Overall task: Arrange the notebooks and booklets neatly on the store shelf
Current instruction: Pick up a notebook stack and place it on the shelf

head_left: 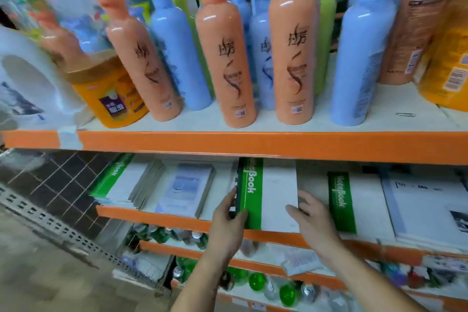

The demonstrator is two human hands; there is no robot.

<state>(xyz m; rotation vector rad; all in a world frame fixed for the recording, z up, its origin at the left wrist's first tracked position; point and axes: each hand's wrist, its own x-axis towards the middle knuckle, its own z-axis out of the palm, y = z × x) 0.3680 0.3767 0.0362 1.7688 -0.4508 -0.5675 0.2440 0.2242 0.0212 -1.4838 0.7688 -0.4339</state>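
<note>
A stack of white notebooks with a green "NoteBook" spine band [276, 192] lies on the second shelf [157, 216], in the middle. My left hand [229, 218] grips its left edge, thumb on the green band. My right hand [310, 213] holds the stack's right edge, thumb on the white cover. To the left lie another green-banded stack [126, 182] and a pile of pale blue booklets [186, 189]. To the right sit a further green-banded notebook stack [354, 200] and white booklets with dark print [425, 208].
The shelf above, with an orange front edge [253, 144], carries tall orange bottles [225, 58], blue bottles [359, 63] and yellow tubs [106, 91]. Lower shelves hold green bottles and cans [255, 281]. Tiled floor and a perforated metal strip [58, 225] lie at the left.
</note>
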